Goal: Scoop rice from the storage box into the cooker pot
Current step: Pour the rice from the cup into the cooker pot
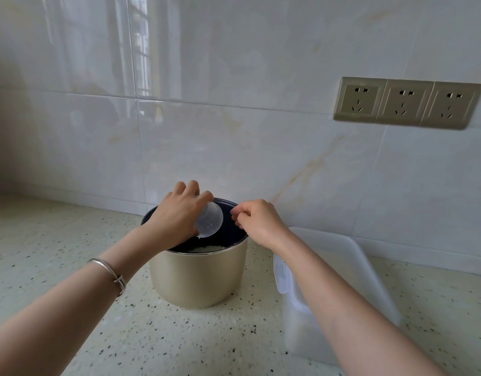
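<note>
Our left hand (179,213) gripped the clear measuring cup (210,219), tipped mouth-down over the gold cooker pot (198,278), rice (205,248) already inside. Our right hand (257,221), loosely curled and empty, pinched the rim; the white storage box (369,280) sat just right, nearer that hand.

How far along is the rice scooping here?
Some white rice already lies in the gold cooker pot with the dark lining. Right now the left hand tips a clear plastic measuring cup over the pot, while the right hand pinches the rim. The white translucent storage box sits alongside; whether more scoops follow is unclear.
</note>
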Action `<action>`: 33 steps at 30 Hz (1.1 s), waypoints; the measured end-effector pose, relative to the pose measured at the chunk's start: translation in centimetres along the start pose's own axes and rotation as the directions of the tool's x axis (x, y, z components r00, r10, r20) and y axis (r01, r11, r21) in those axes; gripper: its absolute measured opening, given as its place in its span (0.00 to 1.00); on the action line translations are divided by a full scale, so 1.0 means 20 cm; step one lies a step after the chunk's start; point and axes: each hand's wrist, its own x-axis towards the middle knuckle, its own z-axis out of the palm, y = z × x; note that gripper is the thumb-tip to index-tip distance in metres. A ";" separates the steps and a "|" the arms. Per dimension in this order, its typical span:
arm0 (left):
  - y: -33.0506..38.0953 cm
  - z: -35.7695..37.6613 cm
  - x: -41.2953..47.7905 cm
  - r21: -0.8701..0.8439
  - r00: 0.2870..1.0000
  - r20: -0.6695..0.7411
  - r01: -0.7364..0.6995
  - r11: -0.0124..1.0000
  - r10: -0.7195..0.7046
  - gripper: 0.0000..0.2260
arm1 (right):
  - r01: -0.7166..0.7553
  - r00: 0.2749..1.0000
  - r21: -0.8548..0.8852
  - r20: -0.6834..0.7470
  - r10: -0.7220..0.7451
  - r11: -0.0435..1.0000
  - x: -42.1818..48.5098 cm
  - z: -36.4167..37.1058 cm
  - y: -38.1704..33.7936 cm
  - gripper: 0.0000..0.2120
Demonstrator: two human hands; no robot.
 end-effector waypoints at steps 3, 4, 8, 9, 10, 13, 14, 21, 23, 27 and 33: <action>0.01 0.00 0.00 -0.130 0.997 0.037 0.072 0.989 -0.067 0.29 | 0.015 1.000 0.011 0.005 -0.015 1.000 0.00 0.00 0.00 0.17; 0.02 0.00 -0.01 -0.189 0.994 0.052 0.107 0.976 -0.099 0.30 | 0.030 1.000 0.022 0.003 -0.030 0.999 0.00 0.01 0.00 0.17; 0.02 0.01 -0.01 -0.342 0.977 0.085 0.213 0.915 -0.195 0.33 | 0.147 0.988 0.072 -0.066 -0.142 0.987 -0.02 0.03 -0.02 0.17; 0.02 0.01 -0.01 -0.384 0.971 0.083 0.238 0.892 -0.223 0.33 | 0.176 0.983 0.059 -0.064 -0.172 0.983 -0.02 0.03 -0.03 0.17; 0.02 0.01 -0.01 -0.431 0.963 0.080 0.265 0.863 -0.256 0.32 | 0.202 0.979 0.038 -0.044 -0.200 0.979 -0.03 0.04 -0.04 0.18; 0.02 0.00 0.00 -0.507 0.938 0.080 0.330 0.796 -0.338 0.33 | 0.290 0.957 -0.057 0.049 -0.287 0.955 -0.05 0.09 -0.04 0.19; 0.01 0.00 0.00 -0.516 0.932 0.080 0.342 0.786 -0.354 0.34 | 0.313 0.949 -0.079 0.064 -0.308 0.947 -0.05 0.10 -0.04 0.18; 0.02 0.00 -0.01 -0.533 0.946 0.074 0.306 0.789 -0.316 0.34 | 0.329 0.935 -0.150 -0.086 -0.344 0.932 -0.03 0.07 -0.05 0.22; 0.02 0.00 0.00 -0.543 0.945 0.072 0.307 0.782 -0.320 0.34 | 0.381 0.923 -0.157 0.004 -0.386 0.911 -0.04 0.08 -0.05 0.24; 0.01 0.01 0.00 -0.577 0.934 0.053 0.317 0.752 -0.353 0.34 | 0.288 0.949 -0.112 -0.097 -0.299 0.951 -0.03 0.07 -0.02 0.18; 0.01 0.01 0.00 -0.612 0.930 0.055 0.320 0.723 -0.364 0.32 | 0.330 0.933 -0.058 -0.134 -0.335 0.942 -0.05 0.05 -0.03 0.20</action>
